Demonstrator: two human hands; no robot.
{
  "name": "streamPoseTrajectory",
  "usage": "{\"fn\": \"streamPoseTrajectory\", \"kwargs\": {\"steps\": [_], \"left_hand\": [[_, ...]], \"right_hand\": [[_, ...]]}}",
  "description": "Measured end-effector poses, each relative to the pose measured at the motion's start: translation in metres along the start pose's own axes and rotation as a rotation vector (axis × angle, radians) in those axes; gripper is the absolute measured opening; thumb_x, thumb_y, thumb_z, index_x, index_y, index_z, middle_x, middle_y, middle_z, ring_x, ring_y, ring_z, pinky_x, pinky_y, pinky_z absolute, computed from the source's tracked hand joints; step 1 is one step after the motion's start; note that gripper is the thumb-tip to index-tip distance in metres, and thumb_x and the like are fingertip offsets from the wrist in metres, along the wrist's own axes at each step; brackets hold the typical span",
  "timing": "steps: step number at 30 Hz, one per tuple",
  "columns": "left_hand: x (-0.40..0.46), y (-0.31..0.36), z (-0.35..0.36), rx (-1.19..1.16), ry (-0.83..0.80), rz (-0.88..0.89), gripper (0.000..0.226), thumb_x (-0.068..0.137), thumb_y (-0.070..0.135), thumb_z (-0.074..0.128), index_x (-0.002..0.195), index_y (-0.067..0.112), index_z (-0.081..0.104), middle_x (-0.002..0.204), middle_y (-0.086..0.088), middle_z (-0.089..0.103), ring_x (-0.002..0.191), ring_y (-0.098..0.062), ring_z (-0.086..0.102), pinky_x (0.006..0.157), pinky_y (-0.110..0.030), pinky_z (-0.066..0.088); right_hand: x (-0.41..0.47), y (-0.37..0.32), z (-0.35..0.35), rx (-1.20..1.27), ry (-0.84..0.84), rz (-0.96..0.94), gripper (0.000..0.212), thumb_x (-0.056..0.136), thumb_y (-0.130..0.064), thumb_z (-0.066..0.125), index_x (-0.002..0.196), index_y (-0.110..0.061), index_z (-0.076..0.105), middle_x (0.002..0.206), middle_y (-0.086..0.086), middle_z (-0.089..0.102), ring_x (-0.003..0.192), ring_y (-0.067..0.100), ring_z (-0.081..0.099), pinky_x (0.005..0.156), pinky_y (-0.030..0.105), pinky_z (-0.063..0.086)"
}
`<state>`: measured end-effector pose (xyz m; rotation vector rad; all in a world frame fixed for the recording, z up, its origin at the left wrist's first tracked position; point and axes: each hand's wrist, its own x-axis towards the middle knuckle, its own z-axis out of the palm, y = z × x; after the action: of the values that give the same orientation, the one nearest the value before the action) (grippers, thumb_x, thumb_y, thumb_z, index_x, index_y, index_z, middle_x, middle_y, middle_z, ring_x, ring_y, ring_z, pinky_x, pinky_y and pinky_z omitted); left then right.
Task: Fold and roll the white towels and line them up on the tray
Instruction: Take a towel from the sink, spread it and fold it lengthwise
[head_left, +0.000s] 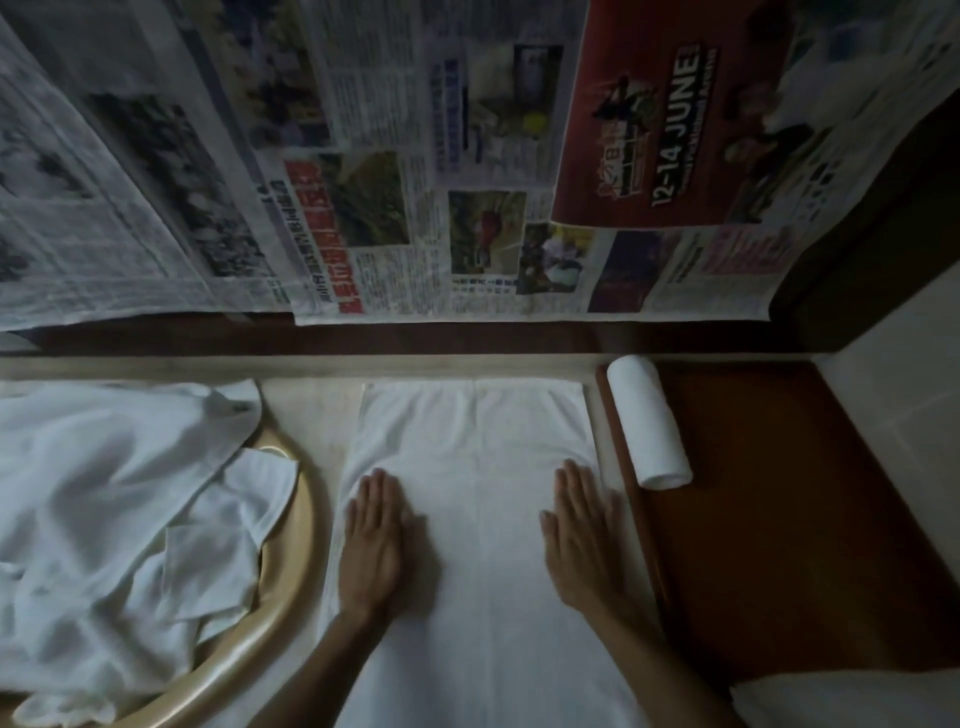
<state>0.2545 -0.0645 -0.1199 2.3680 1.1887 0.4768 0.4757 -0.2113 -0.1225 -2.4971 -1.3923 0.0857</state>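
I pressed my left hand (375, 540) and right hand (582, 535), both spread flat, near the side edges of one flat towel (478, 509) on the bench (311, 410), one rolled towel (649, 423) lying on what looked like the brown tray's (779, 519) left edge.

Left hand (376, 540), right hand (584, 535) flat, palms down

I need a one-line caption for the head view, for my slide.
Both hands, left hand and right hand, press flat on a spread white towel; one rolled towel lies on the brown tray.
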Motion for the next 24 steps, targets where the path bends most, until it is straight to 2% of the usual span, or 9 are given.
{"fn": "streamPoseTrajectory", "kwargs": {"steps": [3, 6, 9, 11, 13, 15, 18, 21, 24], "left_hand": [[0.014, 0.05, 0.022, -0.148, -0.084, 0.121, 0.06, 0.106, 0.042, 0.011, 0.153, 0.009, 0.026, 0.161, -0.006, 0.015, 0.151, -0.012, 0.008, 0.121, -0.023, -0.001], [0.036, 0.042, 0.029, 0.004, -0.187, 0.279, 0.059, 0.106, 0.042, 0.005, 0.154, 0.013, 0.024, 0.162, -0.003, 0.017, 0.15, -0.021, 0.019, 0.122, -0.035, 0.005], [0.064, -0.001, 0.018, 0.119, -0.026, 0.033, 0.069, 0.104, 0.048, 0.007, 0.153, 0.006, 0.03, 0.16, -0.011, 0.023, 0.149, -0.028, 0.02, 0.121, -0.041, 0.008], [0.079, 0.004, 0.016, 0.088, 0.018, -0.135, 0.08, 0.099, 0.057, 0.002, 0.154, 0.005, 0.025, 0.162, -0.012, 0.016, 0.151, -0.026, 0.01, 0.122, -0.04, 0.001], [0.094, 0.036, 0.024, -0.034, -0.049, -0.031, 0.077, 0.096, 0.06, -0.004, 0.156, 0.015, 0.013, 0.163, -0.003, 0.001, 0.152, -0.016, -0.004, 0.122, -0.036, -0.007], [0.103, 0.061, 0.032, -0.067, -0.229, 0.125, 0.068, 0.095, 0.058, -0.006, 0.154, 0.026, -0.001, 0.162, 0.008, -0.012, 0.151, -0.009, -0.012, 0.122, -0.033, -0.01], [0.117, 0.047, 0.033, 0.191, -0.25, 0.193, 0.065, 0.097, 0.059, -0.003, 0.156, 0.032, -0.004, 0.161, 0.012, -0.015, 0.151, -0.012, -0.015, 0.122, -0.038, -0.012], [0.121, 0.012, 0.019, 0.274, -0.143, 0.036, 0.07, 0.099, 0.064, 0.01, 0.158, 0.028, 0.004, 0.163, 0.007, -0.007, 0.151, -0.014, -0.013, 0.123, -0.039, -0.007], [0.122, -0.008, 0.004, 0.303, -0.138, -0.065, 0.075, 0.098, 0.067, 0.009, 0.158, 0.025, -0.003, 0.164, 0.006, -0.011, 0.149, -0.01, -0.019, 0.123, -0.039, -0.008]], "right_hand": [[0.024, -0.04, 0.012, 0.115, -0.007, -0.151, 0.055, 0.108, -0.035, 0.015, 0.149, -0.008, 0.041, 0.158, 0.007, 0.033, 0.147, 0.027, 0.032, 0.116, 0.051, 0.024], [0.046, -0.036, 0.013, 0.052, -0.014, -0.147, 0.055, 0.107, -0.034, 0.015, 0.148, -0.01, 0.045, 0.157, 0.005, 0.035, 0.146, 0.023, 0.035, 0.116, 0.047, 0.025], [0.064, -0.005, 0.01, -0.025, -0.001, -0.006, 0.058, 0.105, -0.038, 0.017, 0.152, -0.01, 0.037, 0.161, 0.006, 0.029, 0.15, 0.023, 0.025, 0.119, 0.047, 0.02], [0.084, -0.008, 0.007, 0.019, -0.014, 0.032, 0.06, 0.106, -0.037, 0.012, 0.148, -0.007, 0.043, 0.157, 0.008, 0.036, 0.147, 0.026, 0.03, 0.119, 0.049, 0.017], [0.105, -0.022, 0.008, 0.071, -0.035, -0.052, 0.061, 0.107, -0.034, 0.01, 0.143, -0.005, 0.049, 0.152, 0.01, 0.043, 0.143, 0.028, 0.037, 0.12, 0.046, 0.013], [0.123, -0.027, 0.008, 0.06, -0.066, -0.145, 0.063, 0.108, -0.034, 0.006, 0.143, -0.005, 0.05, 0.152, 0.009, 0.044, 0.141, 0.029, 0.042, 0.119, 0.044, 0.013], [0.138, -0.004, 0.006, -0.043, -0.101, -0.11, 0.065, 0.106, -0.042, 0.005, 0.151, -0.009, 0.039, 0.159, 0.006, 0.032, 0.147, 0.024, 0.031, 0.119, 0.045, 0.016], [0.147, 0.02, -0.001, -0.112, -0.142, -0.045, 0.069, 0.102, -0.049, 0.0, 0.157, -0.012, 0.02, 0.164, 0.002, 0.014, 0.152, 0.021, 0.014, 0.123, 0.046, 0.012], [0.152, 0.027, -0.003, -0.102, -0.158, -0.007, 0.076, 0.098, -0.053, -0.008, 0.159, -0.014, 0.013, 0.166, 0.001, 0.009, 0.153, 0.018, 0.004, 0.124, 0.046, 0.008]]}}
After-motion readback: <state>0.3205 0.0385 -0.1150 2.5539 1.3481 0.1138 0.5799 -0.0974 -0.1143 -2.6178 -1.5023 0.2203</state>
